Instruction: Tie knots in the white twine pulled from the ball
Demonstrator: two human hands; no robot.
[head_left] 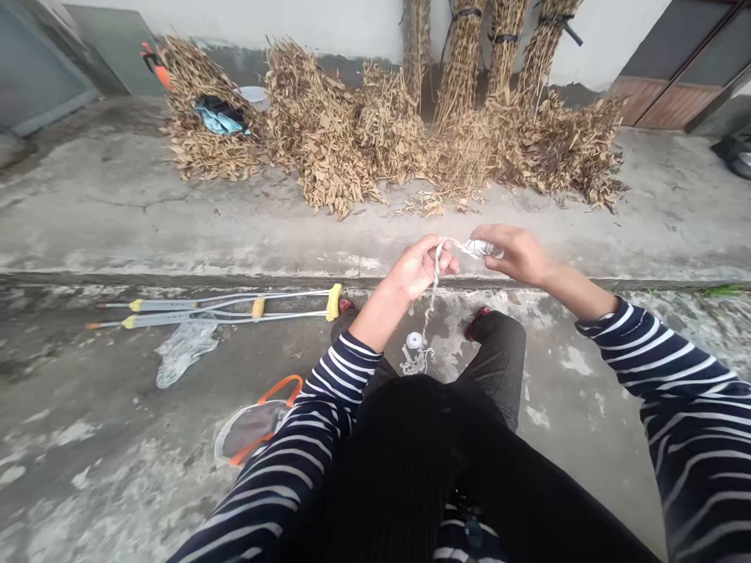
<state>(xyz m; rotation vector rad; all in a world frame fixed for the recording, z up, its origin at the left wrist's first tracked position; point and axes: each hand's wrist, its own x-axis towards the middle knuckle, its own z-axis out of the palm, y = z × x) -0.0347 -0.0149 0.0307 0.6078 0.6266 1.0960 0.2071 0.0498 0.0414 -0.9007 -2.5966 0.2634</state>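
Note:
A white cord (432,301) runs over the fingers of my left hand (418,268) and hangs down to the ground between my feet. My left hand's fingers are curled around the cord, palm partly up. To the right, my right hand (516,254) is closed on a wound white bundle (482,249) of the same cord. A short stretch of cord links the two hands. Below, a small white spool (414,340) lies on the ground beside a loose heap of cord (416,361).
Dried plant bundles (334,133) lean along the wall ahead. Crutches (235,307) lie at the left, with a clear plastic bag (186,350) against them. A bag with orange handles (252,430) is near my left arm. A low concrete step edge (293,279) crosses in front.

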